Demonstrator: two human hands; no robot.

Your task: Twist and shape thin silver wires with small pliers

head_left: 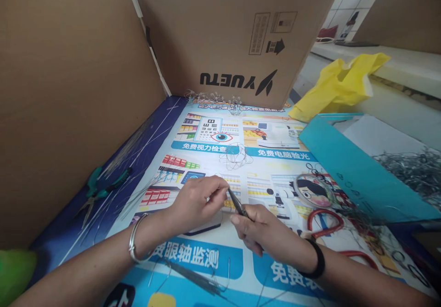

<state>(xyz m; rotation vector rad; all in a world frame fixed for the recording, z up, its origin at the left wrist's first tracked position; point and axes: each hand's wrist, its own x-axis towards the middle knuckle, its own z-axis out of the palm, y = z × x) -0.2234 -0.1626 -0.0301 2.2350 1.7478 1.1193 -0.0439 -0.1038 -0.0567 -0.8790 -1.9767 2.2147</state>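
My right hand (257, 229) is wrapped round dark slim-nosed pliers (238, 203), whose jaws point up and to the left. At their tip, the thumb and forefinger of my left hand (200, 201) are pinched together; whatever lies between them is too small to make out. A bent wire shape with loops (236, 155) lies on the printed poster (237, 178) just beyond my hands. Nearer to me, a bundle of straight grey wires (196, 277) rests on the poster.
Teal-handled pliers (99, 185) and loose wires lie at left. Small wire pieces (213, 98) line the cardboard wall (220, 31). At right are red-handled scissors (325, 224), a clear round object (313, 190), a blue box (361, 183) of wire pieces and a yellow bag (341, 84).
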